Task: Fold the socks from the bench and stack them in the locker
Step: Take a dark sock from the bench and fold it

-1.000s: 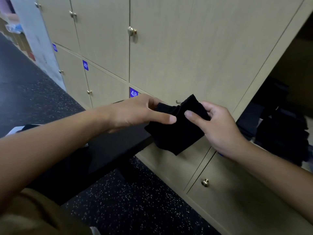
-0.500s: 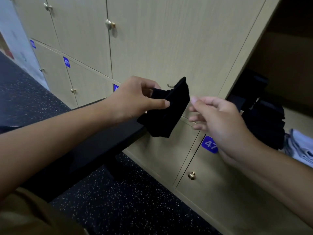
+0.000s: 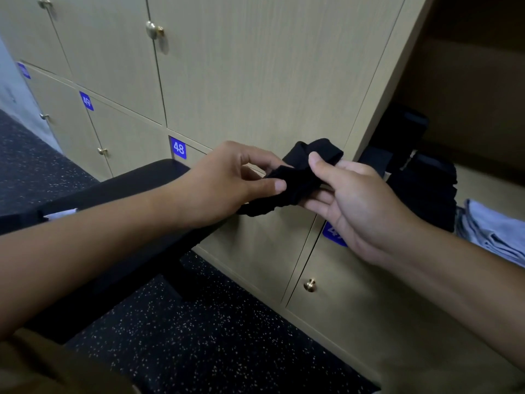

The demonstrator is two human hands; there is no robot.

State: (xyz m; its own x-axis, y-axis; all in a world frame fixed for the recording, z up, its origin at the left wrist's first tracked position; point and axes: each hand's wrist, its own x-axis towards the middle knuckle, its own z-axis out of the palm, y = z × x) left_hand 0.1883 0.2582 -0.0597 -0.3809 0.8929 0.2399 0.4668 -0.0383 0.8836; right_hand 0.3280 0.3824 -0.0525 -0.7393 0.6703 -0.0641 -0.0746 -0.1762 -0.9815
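Both hands meet above the black table (image 3: 119,191): the left hand (image 3: 224,180) pinches a bunched black sock (image 3: 295,177), the right hand (image 3: 349,194) grips its other end. Beyond, the open locker (image 3: 483,95) holds dark folded items (image 3: 426,189), probably socks.

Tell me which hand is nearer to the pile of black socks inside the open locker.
Right. The right hand holds the black sock just beside the locker opening, close to the pile of black socks. The left hand grips the sock's other end, farther away, above the bench.
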